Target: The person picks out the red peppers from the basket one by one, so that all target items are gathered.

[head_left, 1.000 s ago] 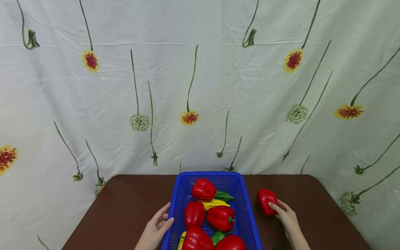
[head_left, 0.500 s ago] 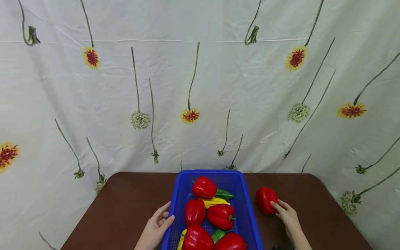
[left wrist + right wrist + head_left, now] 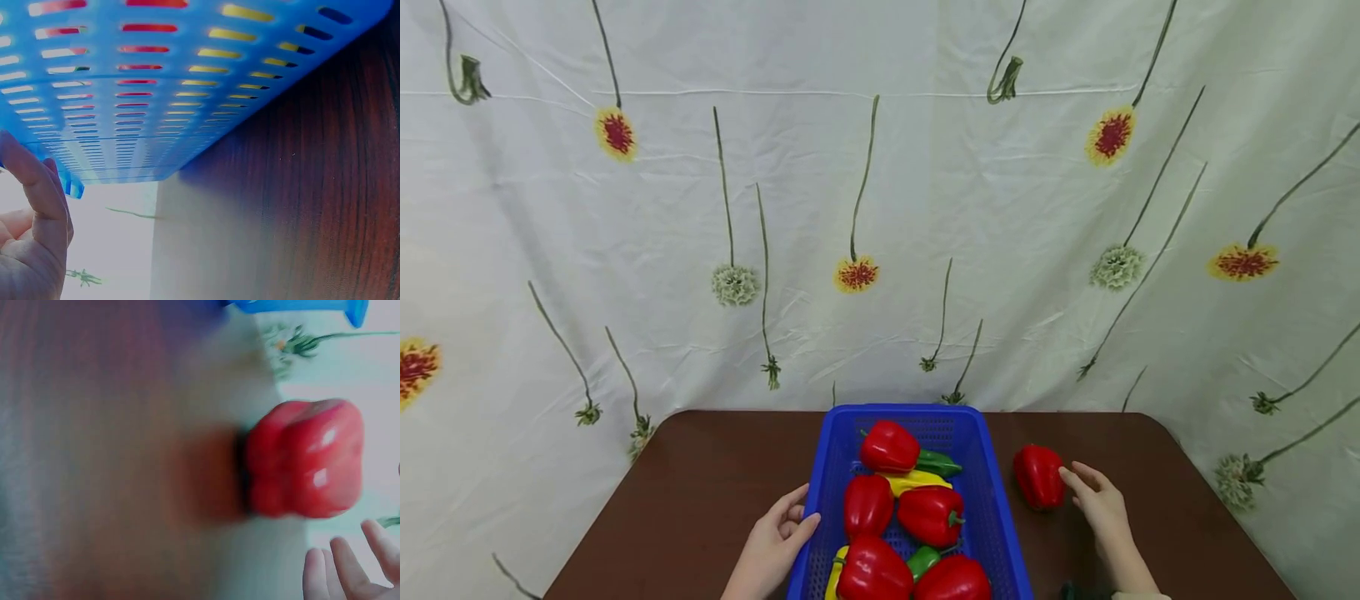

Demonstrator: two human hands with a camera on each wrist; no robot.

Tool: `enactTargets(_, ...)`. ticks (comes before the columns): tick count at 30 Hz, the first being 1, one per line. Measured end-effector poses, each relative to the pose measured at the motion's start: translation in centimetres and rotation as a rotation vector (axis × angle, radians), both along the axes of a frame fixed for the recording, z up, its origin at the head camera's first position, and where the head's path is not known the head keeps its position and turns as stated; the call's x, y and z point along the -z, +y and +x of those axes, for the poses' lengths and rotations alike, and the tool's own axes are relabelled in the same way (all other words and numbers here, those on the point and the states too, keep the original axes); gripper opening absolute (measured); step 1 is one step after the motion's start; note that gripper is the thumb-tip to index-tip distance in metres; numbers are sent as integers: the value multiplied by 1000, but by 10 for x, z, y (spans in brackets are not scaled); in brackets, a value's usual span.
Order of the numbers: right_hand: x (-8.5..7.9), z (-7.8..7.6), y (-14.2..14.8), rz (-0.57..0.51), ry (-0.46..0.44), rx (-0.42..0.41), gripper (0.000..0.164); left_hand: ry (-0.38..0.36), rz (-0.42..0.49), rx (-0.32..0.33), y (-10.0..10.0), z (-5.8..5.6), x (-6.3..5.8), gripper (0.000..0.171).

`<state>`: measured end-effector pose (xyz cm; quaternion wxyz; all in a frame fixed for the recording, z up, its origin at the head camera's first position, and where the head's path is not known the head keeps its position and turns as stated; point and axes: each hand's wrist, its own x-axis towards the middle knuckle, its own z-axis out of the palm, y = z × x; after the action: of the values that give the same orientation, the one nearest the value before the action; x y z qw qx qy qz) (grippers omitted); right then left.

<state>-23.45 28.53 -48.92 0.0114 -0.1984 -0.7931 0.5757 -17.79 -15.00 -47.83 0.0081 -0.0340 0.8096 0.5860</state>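
Observation:
A blue plastic basket (image 3: 1009, 533) with slotted walls stands on the dark brown table, holding several red bell peppers (image 3: 931, 515) and some yellow and green vegetables. At its left side my left hand (image 3: 771, 542) grips the rim, with the thumb on the edge and the fingers against the outer wall. In the left wrist view, the fingers (image 3: 47, 206) show beside the slotted wall (image 3: 125, 119). A single red bell pepper (image 3: 1039, 477) lies on the table right of the basket. My right hand (image 3: 1099, 504) is beside it, fingers spread and, in the right wrist view, apart from the pepper (image 3: 306, 459).
The brown table (image 3: 722, 467) extends to both sides of the basket. Behind it hangs a pale flower-printed cloth (image 3: 895, 208). A small dark object (image 3: 1068, 590) shows at the bottom edge near the right forearm.
My right hand has let go of the red bell pepper and drawn slightly away to the right, after shifting it a little on the table. The left hand stays at the basket.

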Motion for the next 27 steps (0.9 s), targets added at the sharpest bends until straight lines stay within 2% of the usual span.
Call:
enactTargets(4, -21, 1, -7, 27, 78, 53, 72, -6, -13, -17, 0, -1, 0, 58)
enactTargets(7, -40, 3, -14, 31, 129, 47, 70, -14, 3, -23, 0, -1, 1, 57)
enactTargets(12, -73, 5, -33, 16, 191, -27, 66, -10, 38, -22, 0, -2, 1, 55)
enactTargets(16, -92, 2, -51, -12, 225, -96, 59, -3, 45, -21, 0, -2, 0, 54)
enactTargets(21, -103, -4, -75, -51, 267, -174, 54, -8, 44, -25, 0, -2, 0, 54)
enactTargets(27, -101, -13, -102, -61, 302, -242, 51, -9, 44, -22, 1, -2, 0, 54)
